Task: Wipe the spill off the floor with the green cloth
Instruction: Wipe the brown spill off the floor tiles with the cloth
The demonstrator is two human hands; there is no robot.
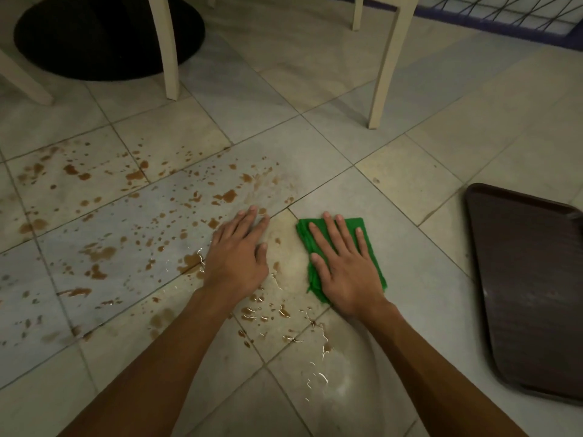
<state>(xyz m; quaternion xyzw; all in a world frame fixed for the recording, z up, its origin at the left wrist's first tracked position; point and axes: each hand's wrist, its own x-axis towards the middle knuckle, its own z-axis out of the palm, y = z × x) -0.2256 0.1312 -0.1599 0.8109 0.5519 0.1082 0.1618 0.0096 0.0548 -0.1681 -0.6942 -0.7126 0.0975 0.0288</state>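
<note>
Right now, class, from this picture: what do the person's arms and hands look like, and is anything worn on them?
Nothing worn shows. The left hand and right hand are bare: no gloves, rings or watch. The left forearm and right forearm are bare too, with no sleeve in view. The fingernails look short and plain.

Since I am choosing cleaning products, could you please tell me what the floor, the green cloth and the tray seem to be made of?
Floor: likely ceramic or stone tile, smooth, pale squares with grout lines. Green cloth: soft matte fabric, perhaps microfibre, bunched in folds under the right hand. Tray: dark brown, probably moulded plastic, with raised rounded rim and faint sheen.
</note>
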